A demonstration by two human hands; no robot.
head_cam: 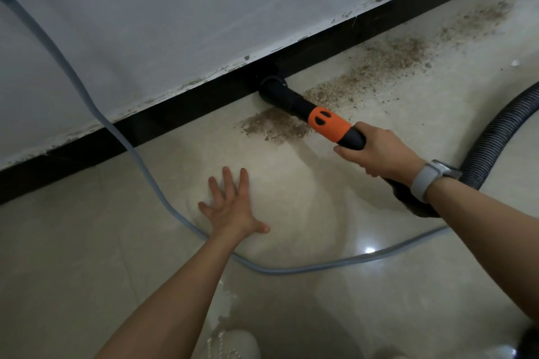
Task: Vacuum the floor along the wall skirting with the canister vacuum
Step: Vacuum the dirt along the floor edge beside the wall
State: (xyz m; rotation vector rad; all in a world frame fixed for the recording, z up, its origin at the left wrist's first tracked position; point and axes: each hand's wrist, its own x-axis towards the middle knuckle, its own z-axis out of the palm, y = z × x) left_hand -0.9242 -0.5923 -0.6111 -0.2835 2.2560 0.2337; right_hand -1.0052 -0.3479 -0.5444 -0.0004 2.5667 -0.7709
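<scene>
My right hand [379, 151] grips the black and orange vacuum nozzle [306, 109], whose round mouth touches the floor right against the black skirting [175, 116]. A ribbed black hose [493, 137] runs from behind my wrist off to the right. Brown dirt [388, 61] lies scattered on the beige tiles along the skirting to the right of the nozzle, and a smaller patch of dirt [274, 125] sits just below the nozzle. My left hand [233, 204] rests flat on the floor with fingers spread, holding nothing.
A grey-blue power cord [140, 160] comes down across the white wall [204, 9], crosses the skirting, passes under my left forearm and curves off right. A white shoe [233, 344] shows at the bottom edge. A dark object sits at the lower right corner.
</scene>
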